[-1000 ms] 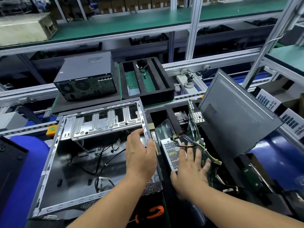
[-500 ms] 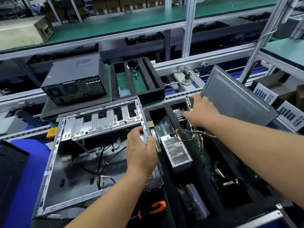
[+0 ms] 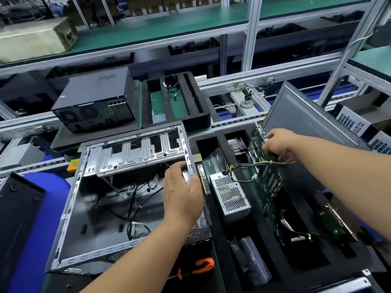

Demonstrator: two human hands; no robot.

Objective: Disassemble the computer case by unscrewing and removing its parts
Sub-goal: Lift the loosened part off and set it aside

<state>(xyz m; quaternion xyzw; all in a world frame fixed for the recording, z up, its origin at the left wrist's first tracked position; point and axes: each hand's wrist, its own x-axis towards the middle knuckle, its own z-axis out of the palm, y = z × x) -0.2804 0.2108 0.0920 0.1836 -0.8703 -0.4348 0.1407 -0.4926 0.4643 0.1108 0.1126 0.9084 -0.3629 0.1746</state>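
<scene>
The open computer case [image 3: 69, 210] lies flat in front of me, its metal frame bare, with loose black cables on its floor. My left hand [image 3: 183, 192] grips the case's right rim, thumb outside and fingers inside. To the right, a black foam tray [image 3: 218, 240] holds removed parts: a perforated silver power supply [image 3: 229, 194] and a green motherboard [image 3: 268, 185] standing on edge in a slot. My right hand [image 3: 279, 145] pinches the motherboard's top edge, fingers curled. Yellow and black wires [image 3: 260, 163] run from the power supply under that hand.
A grey side panel [image 3: 311, 121] leans at the tray's right, behind my right hand. An intact black computer [image 3: 95, 102] and a second foam tray [image 3: 175, 102] sit farther back on the conveyor. An orange-handled tool [image 3: 198, 268] lies near the front edge.
My right hand left the power supply, reached up to the motherboard's top edge, and now curls its fingers on it. My left hand has stayed on the case rim.
</scene>
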